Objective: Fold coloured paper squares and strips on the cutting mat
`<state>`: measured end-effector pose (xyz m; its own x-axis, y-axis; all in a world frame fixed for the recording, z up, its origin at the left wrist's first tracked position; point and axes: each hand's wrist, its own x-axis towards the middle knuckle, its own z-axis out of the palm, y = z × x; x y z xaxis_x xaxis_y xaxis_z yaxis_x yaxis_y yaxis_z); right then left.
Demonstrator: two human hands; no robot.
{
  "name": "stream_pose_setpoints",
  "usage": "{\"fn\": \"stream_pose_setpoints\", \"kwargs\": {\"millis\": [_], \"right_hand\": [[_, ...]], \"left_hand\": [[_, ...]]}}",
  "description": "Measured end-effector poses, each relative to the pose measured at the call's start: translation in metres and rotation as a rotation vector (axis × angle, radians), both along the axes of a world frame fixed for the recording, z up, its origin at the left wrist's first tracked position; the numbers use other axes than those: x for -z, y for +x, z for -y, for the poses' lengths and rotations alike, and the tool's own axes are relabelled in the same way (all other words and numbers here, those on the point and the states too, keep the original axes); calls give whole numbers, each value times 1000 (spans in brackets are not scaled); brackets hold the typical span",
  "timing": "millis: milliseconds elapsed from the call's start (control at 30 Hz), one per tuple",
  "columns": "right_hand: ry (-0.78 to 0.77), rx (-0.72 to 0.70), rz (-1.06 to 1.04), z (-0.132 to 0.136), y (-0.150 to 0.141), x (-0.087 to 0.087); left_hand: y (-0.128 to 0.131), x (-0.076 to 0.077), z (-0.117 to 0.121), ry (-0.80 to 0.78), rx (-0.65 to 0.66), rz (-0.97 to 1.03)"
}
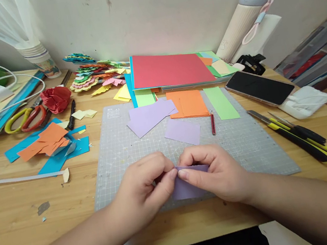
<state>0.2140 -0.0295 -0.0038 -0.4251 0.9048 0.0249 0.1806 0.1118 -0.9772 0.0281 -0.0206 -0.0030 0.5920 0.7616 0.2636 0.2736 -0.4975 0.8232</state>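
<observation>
A small piece of purple paper is pinched between both hands, low over the front of the grey cutting mat. My left hand grips its upper left part between thumb and finger. Closed on the top edge, my right hand has its thumb lying across the paper; some of the sheet is hidden by the fingers. Just beyond my hands lies a single purple paper piece. Farther back are overlapping purple sheets, a stack of orange paper, a green strip and a short dark red pencil.
Orange and blue scraps, scissors and crumpled red paper lie at left. Stacked coloured sheets stand behind the mat. At right are a phone, a white case, a yellow-black utility knife and an umbrella.
</observation>
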Motion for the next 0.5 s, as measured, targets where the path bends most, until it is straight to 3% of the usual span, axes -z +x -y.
{"fn": "stream_pose_setpoints", "kwargs": {"millis": [133, 333, 500], "right_hand": [[-76, -52, -60, 2, -1, 1], [-265, -45, -151, 1, -1, 5], [-308, 55, -163, -2, -1, 6]], "left_hand": [[2, -1, 1, -87, 19, 76], [2, 2, -2, -508, -58, 144], [3, 2, -3, -476, -122, 96]]}}
